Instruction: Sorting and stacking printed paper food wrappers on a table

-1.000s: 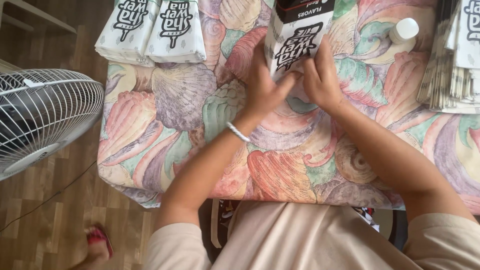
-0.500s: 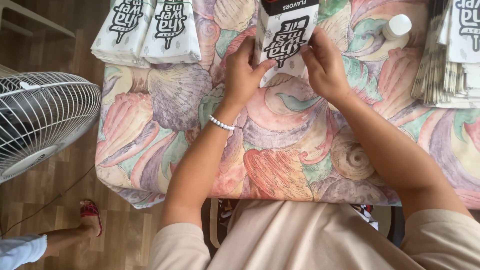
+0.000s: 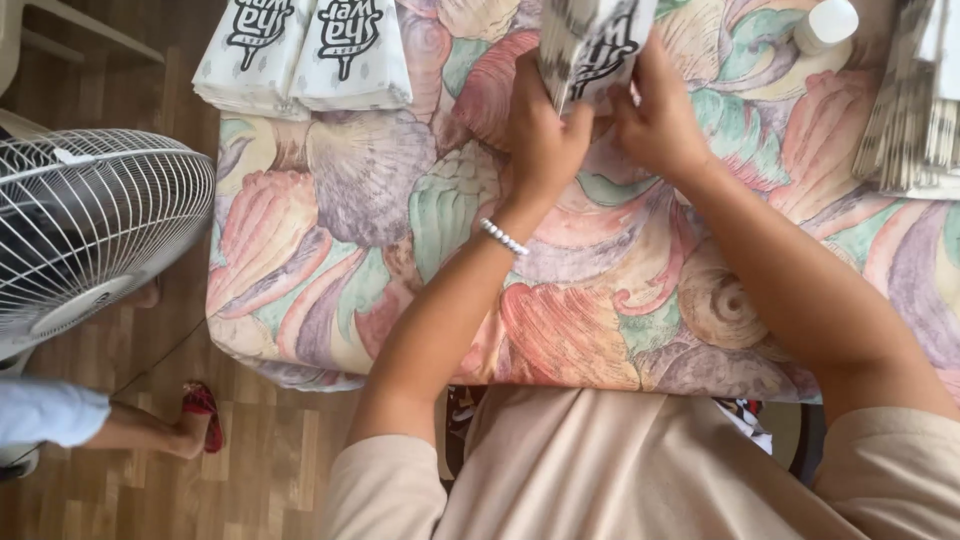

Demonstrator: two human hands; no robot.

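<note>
A white paper bag [image 3: 598, 42] with black print stands tilted at the far middle of the table, and both my hands grip it. My left hand [image 3: 545, 135] holds its lower left edge; a pearl bracelet [image 3: 503, 237] circles that wrist. My right hand [image 3: 657, 118] pinches the bag's lower right side. The bag's top runs out of view. The table is covered by a cloth [image 3: 400, 230] with a pastel seashell pattern.
Two stacks of folded white printed bags [image 3: 305, 55] lie at the far left. A pile of flat bags [image 3: 915, 110] sits at the far right, beside a small white bottle [image 3: 826, 24]. A standing fan [image 3: 85, 235] and another person's leg and red sandal [image 3: 190, 420] are left of the table.
The bag has been lifted from lying flat and turned up on edge between my hands. Another person's leg has come into view at the lower left.
</note>
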